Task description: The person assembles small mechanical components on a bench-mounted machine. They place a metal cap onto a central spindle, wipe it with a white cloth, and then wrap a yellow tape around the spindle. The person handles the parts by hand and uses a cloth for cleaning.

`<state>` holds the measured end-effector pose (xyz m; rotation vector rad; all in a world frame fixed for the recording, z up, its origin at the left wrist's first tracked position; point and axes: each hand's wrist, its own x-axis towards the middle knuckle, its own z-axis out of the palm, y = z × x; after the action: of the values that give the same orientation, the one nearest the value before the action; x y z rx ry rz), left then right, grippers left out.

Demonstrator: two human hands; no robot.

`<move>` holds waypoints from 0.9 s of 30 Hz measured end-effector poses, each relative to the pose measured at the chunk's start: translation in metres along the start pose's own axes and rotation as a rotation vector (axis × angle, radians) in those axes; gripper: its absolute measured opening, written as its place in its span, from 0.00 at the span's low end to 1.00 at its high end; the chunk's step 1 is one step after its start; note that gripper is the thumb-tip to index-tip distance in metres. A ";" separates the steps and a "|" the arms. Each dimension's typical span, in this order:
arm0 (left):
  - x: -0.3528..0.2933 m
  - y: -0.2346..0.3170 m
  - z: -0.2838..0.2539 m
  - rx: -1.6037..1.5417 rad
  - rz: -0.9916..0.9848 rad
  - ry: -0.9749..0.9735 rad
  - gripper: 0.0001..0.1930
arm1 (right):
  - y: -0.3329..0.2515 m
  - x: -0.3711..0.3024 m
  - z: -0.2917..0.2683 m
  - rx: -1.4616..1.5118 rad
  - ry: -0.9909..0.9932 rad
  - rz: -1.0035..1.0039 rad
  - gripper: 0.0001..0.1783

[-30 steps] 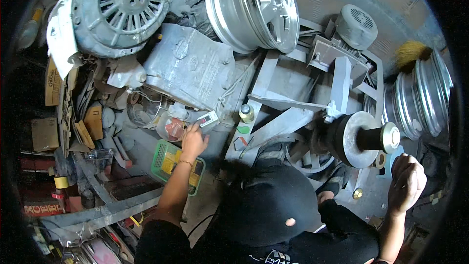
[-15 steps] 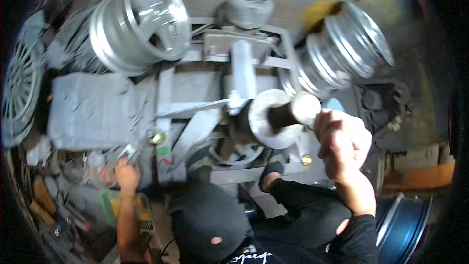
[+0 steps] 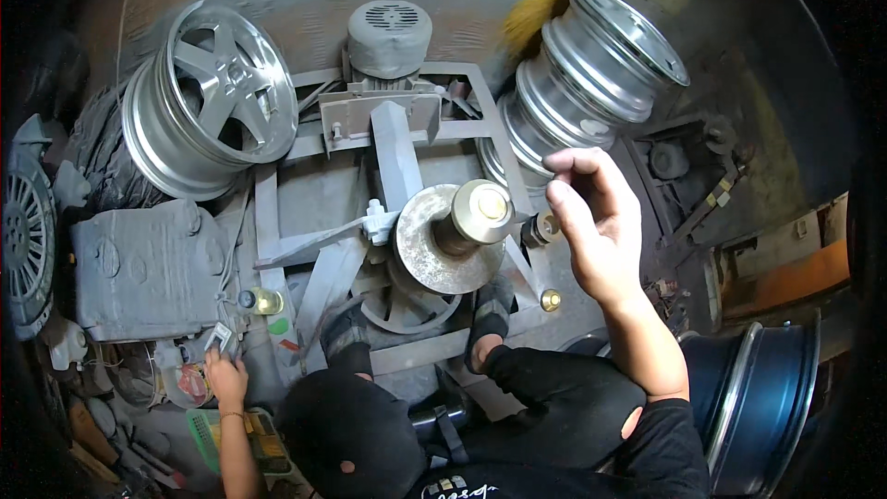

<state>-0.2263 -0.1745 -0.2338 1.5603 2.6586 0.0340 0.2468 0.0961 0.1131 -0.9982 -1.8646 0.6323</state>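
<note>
My right hand (image 3: 605, 226) is raised to the right of an upright spindle, its thumb and forefinger curved apart with nothing between them. On the spindle sits a round metal cap (image 3: 485, 207) with a brass-coloured centre, above a wide worn metal disc (image 3: 430, 254). The hand does not touch the cap. Far to the left, my left hand (image 3: 225, 379) reaches down to a small rectangular device with a pale frame (image 3: 219, 337). Its fingers are at the device's lower edge; their undersides are hidden. A small bottle of yellowish liquid (image 3: 266, 301) stands nearby.
The spindle belongs to a grey metal frame (image 3: 268, 222) with a motor (image 3: 390, 37) behind. Silver wheel rims stand at left (image 3: 222, 97) and right (image 3: 591, 74); blue rims (image 3: 767, 397) are at lower right. A brass nut (image 3: 551, 300) and green basket (image 3: 199, 425) lie near.
My right hand has come off the spindle cap and its closed fingers have parted. The left hand stays by the small device. My view has shifted, and the blur is gone.
</note>
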 end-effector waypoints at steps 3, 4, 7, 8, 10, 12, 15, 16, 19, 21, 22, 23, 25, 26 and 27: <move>-0.005 0.002 -0.002 0.016 -0.004 0.000 0.15 | 0.008 -0.003 0.001 -0.043 0.059 -0.007 0.12; -0.006 0.003 -0.002 0.018 0.002 0.010 0.15 | 0.010 -0.002 0.000 -0.003 0.034 -0.007 0.12; -0.008 0.006 -0.002 0.048 0.013 -0.023 0.16 | 0.012 -0.002 -0.002 0.104 -0.017 0.067 0.12; -0.007 0.007 -0.002 0.070 0.020 -0.052 0.17 | 0.013 -0.002 -0.002 0.081 -0.017 0.090 0.12; -0.004 0.010 -0.005 0.130 0.030 -0.097 0.18 | 0.017 -0.002 0.000 -0.008 -0.020 0.085 0.12; 0.001 0.012 -0.010 0.118 0.003 -0.141 0.19 | 0.021 -0.001 0.001 -0.089 -0.019 0.027 0.13; 0.008 0.014 -0.021 0.076 -0.021 -0.194 0.20 | 0.028 0.001 0.000 -0.089 0.000 -0.009 0.13; 0.009 0.015 -0.024 0.057 -0.016 -0.184 0.21 | 0.028 0.001 -0.001 -0.078 0.009 -0.014 0.13; 0.007 0.018 -0.027 0.028 -0.043 -0.129 0.19 | 0.025 0.000 -0.007 -0.107 0.019 -0.048 0.12; 0.004 0.019 -0.025 0.011 -0.090 -0.104 0.18 | 0.018 -0.002 -0.013 -0.087 0.021 -0.016 0.10; 0.003 0.019 -0.024 0.032 -0.095 -0.108 0.18 | 0.015 -0.003 -0.015 -0.059 0.020 0.016 0.09; 0.001 0.018 -0.022 0.046 -0.087 -0.092 0.18 | 0.010 -0.004 -0.020 0.008 0.014 0.075 0.09; -0.001 0.015 -0.019 0.046 -0.081 -0.077 0.18 | 0.004 -0.005 -0.024 0.137 0.008 0.137 0.09; -0.001 0.013 -0.018 0.033 -0.080 -0.081 0.18 | 0.003 -0.004 -0.025 0.196 0.009 0.143 0.11; -0.001 0.012 -0.017 0.019 -0.083 -0.082 0.18 | 0.003 -0.004 -0.024 0.256 0.005 0.153 0.12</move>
<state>-0.2167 -0.1695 -0.2161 1.4230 2.6641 -0.0587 0.2703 0.0948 0.1207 -0.9763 -1.6627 0.9339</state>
